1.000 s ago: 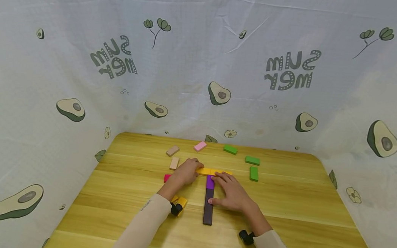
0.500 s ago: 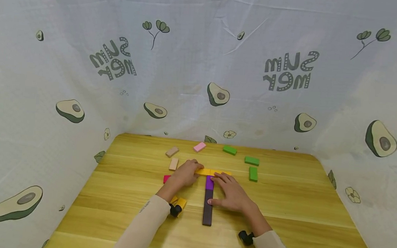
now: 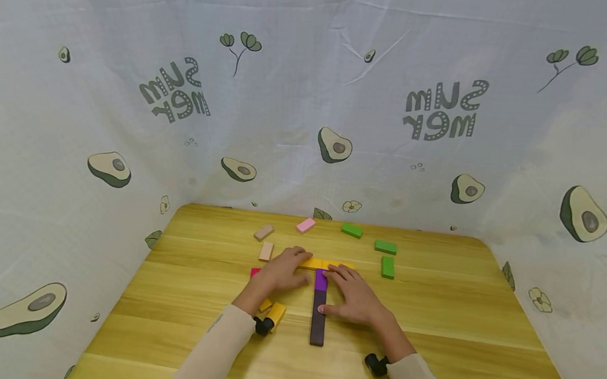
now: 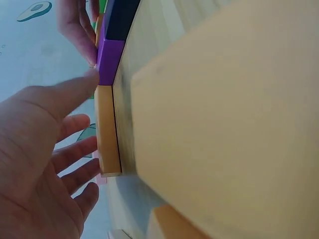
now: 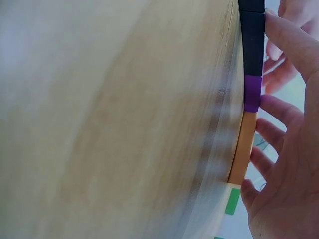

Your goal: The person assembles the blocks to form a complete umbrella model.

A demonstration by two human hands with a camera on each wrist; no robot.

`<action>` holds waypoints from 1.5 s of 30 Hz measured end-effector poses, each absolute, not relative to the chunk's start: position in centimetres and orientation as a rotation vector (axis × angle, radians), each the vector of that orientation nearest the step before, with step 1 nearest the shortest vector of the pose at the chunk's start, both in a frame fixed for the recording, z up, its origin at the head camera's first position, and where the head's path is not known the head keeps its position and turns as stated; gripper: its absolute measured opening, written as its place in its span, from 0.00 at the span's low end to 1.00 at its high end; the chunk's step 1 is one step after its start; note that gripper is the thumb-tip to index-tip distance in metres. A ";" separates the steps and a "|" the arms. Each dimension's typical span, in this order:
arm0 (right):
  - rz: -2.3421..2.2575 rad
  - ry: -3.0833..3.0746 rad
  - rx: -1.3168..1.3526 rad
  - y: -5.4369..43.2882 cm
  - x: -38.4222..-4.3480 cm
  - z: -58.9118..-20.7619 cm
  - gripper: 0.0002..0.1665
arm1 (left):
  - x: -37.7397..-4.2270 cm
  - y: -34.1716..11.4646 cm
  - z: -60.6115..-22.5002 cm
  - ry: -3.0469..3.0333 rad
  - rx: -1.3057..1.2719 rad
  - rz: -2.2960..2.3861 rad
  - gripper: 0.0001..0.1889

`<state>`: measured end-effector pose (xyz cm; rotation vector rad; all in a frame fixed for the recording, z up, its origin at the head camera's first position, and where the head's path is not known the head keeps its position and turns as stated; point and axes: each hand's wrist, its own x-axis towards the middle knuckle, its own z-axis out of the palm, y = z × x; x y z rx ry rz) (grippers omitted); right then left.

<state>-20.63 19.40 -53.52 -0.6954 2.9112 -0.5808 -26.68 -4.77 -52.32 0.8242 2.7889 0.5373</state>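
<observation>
Flat blocks form a T on the wooden table (image 3: pixel 457 315). Two yellow blocks make its top bar, the left one (image 3: pixel 310 263) and the right one (image 5: pixel 243 147). Below them runs a purple block (image 3: pixel 321 280), then a strip of dark blocks (image 3: pixel 317 330). My left hand (image 3: pixel 282 270) has its fingertips at the left yellow block, its thumb spread away toward the purple block. Loosely bent, the fingers of my right hand (image 3: pixel 355 298) rest along the right yellow block and the purple one. Its thumb touches the dark strip.
Loose blocks lie around the T: a yellow block (image 3: pixel 276 313) by the left wrist, a red block (image 3: pixel 255 272) partly hidden by that arm, a beige block (image 3: pixel 266 251), a tan block (image 3: pixel 264 232), a pink block (image 3: pixel 305 225) and green blocks (image 3: pixel 386 247). Behind hangs a printed cloth (image 3: pixel 288 96).
My left thumb has swung out from beside the fingers toward the purple block, and the left wrist has shifted slightly left. The right hand and the blocks keep their places.
</observation>
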 end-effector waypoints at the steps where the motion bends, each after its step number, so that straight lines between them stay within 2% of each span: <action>1: -0.584 2.912 -0.696 19.4 -20.6 -53.5 0.53 | -26.5 -4.8 -52.3 2.782 0.828 0.530 0.37; 9: -0.595 2.922 -0.709 19.5 -20.6 -53.4 0.53 | -24.9 -4.5 -52.1 2.775 0.946 0.379 0.58; 18: -0.615 2.924 -0.722 19.6 -20.7 -53.6 0.54 | -23.9 -3.4 -51.7 2.735 1.040 0.262 0.70; 36: -0.622 2.920 -0.733 19.6 -20.7 -53.7 0.54 | -23.6 -2.6 -52.0 2.727 0.947 0.267 0.70; 45: -0.777 2.850 -0.699 20.2 -20.8 -53.8 0.49 | -23.8 -2.5 -52.3 2.747 0.945 0.263 0.66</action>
